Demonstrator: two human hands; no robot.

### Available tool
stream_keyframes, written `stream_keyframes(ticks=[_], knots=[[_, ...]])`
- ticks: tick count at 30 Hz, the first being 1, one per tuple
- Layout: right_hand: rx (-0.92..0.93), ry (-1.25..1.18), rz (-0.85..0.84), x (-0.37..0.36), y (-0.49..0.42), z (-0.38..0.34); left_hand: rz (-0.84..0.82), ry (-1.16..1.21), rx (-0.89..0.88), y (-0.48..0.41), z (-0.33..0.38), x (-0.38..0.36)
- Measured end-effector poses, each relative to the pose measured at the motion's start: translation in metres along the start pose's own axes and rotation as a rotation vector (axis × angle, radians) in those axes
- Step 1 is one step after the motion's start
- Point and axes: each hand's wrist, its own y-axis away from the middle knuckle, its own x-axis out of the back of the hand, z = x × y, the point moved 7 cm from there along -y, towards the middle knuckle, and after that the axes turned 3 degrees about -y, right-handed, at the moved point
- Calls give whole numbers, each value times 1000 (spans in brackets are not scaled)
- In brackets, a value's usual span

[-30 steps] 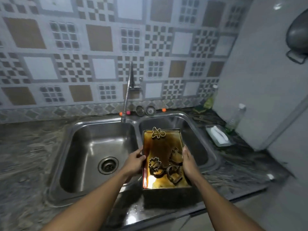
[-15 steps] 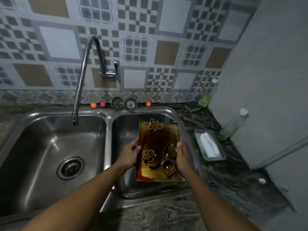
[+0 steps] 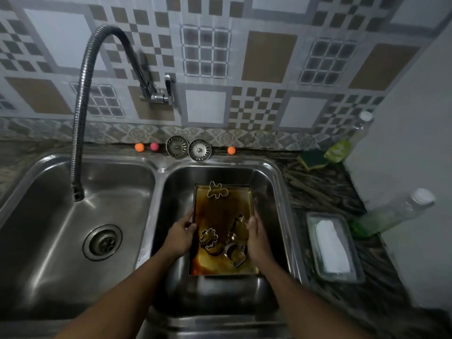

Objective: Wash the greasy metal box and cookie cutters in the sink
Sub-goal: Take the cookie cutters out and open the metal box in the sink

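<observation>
A shallow metal box [image 3: 221, 216], coated inside with brown grease, hangs low inside the right basin of the steel double sink [image 3: 278, 177]. My left hand [image 3: 182, 232] grips its left rim and my right hand [image 3: 256, 237] grips its right rim. A gingerbread-man cookie cutter [image 3: 217, 190] lies at the box's far end. Several more cookie cutters [image 3: 222, 243] are heaped near its front, between my hands.
A flexible faucet [image 3: 80, 113] hangs over the left basin, whose drain [image 3: 102, 242] is open. Two strainer plugs [image 3: 188, 148] and small coloured balls sit on the back ledge. On the right counter are a sponge [image 3: 313, 159], two bottles [image 3: 391, 216] and a soap tray [image 3: 332, 248].
Both hands have carried the box from above the front counter edge forward and down into the right basin. The view has moved closer to the sink.
</observation>
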Motion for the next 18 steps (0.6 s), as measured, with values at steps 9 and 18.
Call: stream_keyframes(ticks=[9, 18], knots=[[-196, -25, -93, -31, -41, 50, 1, -52, 142, -54, -73, -3], [-330, 146, -66, -37, -45, 57, 42, -51, 130, -59, -84, -6]])
